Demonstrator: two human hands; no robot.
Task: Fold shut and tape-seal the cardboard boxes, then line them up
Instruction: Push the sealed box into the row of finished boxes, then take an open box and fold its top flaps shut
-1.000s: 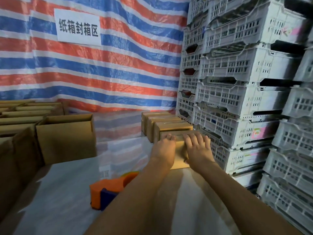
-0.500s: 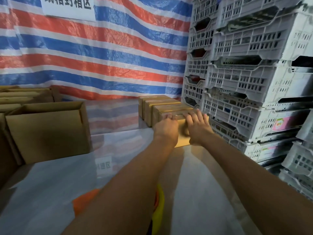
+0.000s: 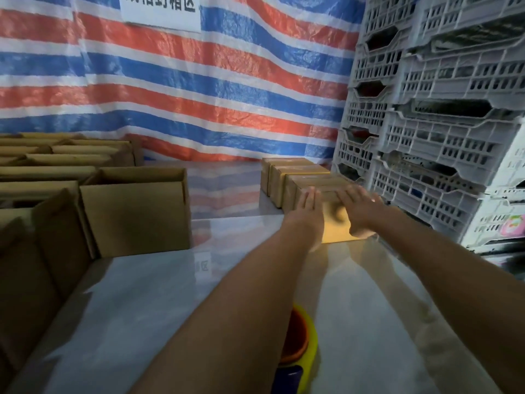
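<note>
Striped red, white and blue tarpaulin (image 3: 199,89) hangs behind a pale glossy worktop (image 3: 142,308), with a white sign (image 3: 162,9) pinned near its top and stacks of grey plastic crates (image 3: 443,132) on the right. Four sealed boxes (image 3: 287,177) stand in one row beside the crates, touching one another. Both hands lie on the nearest box (image 3: 335,228) of that row. The left hand (image 3: 308,211) rests flat on its left edge and the right hand (image 3: 362,213) on its top right, fingers straight and together, gripping nothing. Open boxes (image 3: 136,214) crowd the left side, too overlapped to count. One orange and yellow tape dispenser (image 3: 301,342) lies near the front edge, partly hidden under the left forearm.
</note>
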